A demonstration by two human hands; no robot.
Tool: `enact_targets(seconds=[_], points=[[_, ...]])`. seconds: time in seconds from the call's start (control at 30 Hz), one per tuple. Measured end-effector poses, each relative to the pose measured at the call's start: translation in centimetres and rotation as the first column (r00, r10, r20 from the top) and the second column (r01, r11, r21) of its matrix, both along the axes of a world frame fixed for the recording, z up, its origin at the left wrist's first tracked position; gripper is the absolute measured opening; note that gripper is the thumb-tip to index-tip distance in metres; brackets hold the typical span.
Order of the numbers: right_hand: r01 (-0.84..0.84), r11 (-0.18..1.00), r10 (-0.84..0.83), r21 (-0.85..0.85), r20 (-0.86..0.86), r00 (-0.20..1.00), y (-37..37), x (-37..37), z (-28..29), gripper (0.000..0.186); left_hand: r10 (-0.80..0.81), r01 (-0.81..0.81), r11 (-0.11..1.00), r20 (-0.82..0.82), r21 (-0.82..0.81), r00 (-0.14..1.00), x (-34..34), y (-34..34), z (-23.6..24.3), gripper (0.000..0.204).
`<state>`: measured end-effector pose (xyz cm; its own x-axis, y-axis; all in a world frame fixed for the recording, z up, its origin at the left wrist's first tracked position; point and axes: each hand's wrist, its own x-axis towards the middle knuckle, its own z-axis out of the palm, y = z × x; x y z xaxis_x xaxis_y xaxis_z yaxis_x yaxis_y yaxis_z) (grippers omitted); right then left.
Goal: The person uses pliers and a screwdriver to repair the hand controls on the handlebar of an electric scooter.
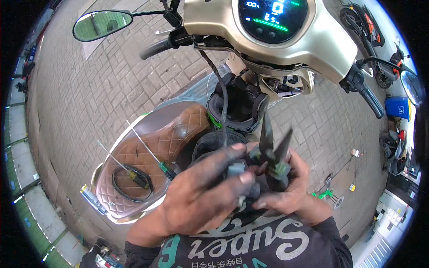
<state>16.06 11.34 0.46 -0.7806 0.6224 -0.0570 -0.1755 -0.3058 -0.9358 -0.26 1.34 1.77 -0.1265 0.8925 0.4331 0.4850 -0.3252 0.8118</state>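
Observation:
A black cable point(225, 107) hangs from under the scooter's handlebar cover down to my left hand point(201, 192). The fingers of that hand are curled round its lower end and slightly blurred. A small grey piece point(237, 168) shows between them; its kind is unclear. Close beside it, my right hand point(288, 190) is closed round a dark scissors-like tool point(267, 136). Its two pointed blades stand apart and point up and away from me. My fingers cover its lower part. Both hands are in front of my dark printed shirt point(286, 241).
Ahead is the gold handlebar cover point(210, 20) with a lit display point(275, 18). A black helmet point(237, 105) sits beyond my hands. On the brown quilted seat point(147, 154) lie a green-handled screwdriver point(166, 169), a yellow-and-black-handled screwdriver point(138, 179) and a black loop point(115, 181).

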Motion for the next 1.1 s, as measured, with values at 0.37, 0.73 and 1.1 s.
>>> enact_targets(seconds=[0.37, 0.73, 1.1], points=[[0.027, 0.995, -0.027, -0.092, 0.001, 1.0, -0.6, -0.3, 0.0, 0.041, 0.061, 0.264, 0.913, 0.744, -0.312, 0.665, -0.5, -0.6, 1.0, 0.049], [0.022, 0.949, 0.018, -0.315, 0.125, 0.992, 0.9, -0.9, 2.2, 0.033, 0.303, 0.381, 0.885, 0.952, -0.266, -0.04, 0.0, 0.1, 1.8, 0.048], [-0.028, 0.898, 0.052, -0.438, 0.043, 0.998, 1.7, -1.0, 3.1, 0.035, 0.267, 0.335, 0.921, 0.949, -0.201, -0.167, 0.7, 0.2, 1.1, 0.046]])
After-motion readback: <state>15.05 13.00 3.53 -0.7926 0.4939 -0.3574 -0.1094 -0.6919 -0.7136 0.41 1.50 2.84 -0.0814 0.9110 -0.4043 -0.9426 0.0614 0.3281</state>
